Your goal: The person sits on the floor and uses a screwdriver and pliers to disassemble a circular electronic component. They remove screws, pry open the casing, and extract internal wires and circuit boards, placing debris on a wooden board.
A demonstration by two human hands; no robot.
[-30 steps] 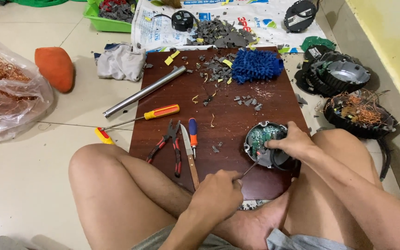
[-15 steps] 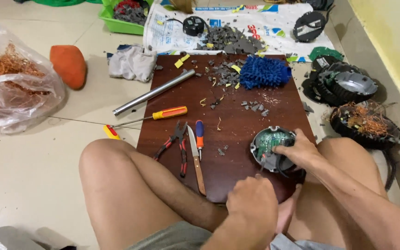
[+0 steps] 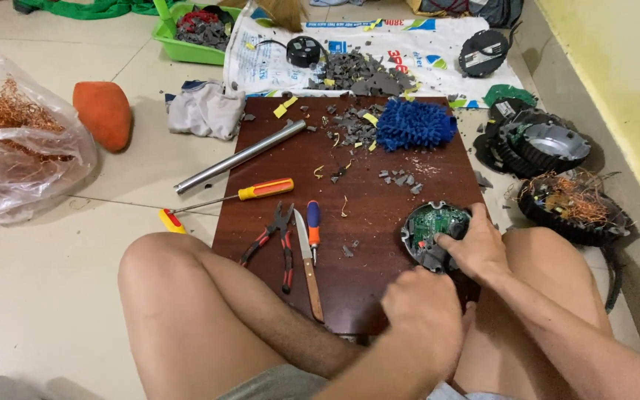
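While the right hand [image 3: 475, 248] stays clamped on the round circuit housing [image 3: 432, 233] at the surface's [image 3: 379, 222] right edge, the left hand [image 3: 420, 307], fisted, sits nearer it than before; contents indiscernible.

We see white printed sack [image 3: 401, 55], red and blue print, flat on floor beyond board. Clear plastic bag [image 3: 20, 148], copper wire inside, far left on floor.

Pale glossy floor tiles [image 3: 53, 296] fill the left and lower frame. A yellow wall [image 3: 624, 67] rises along the right edge, softly lit.
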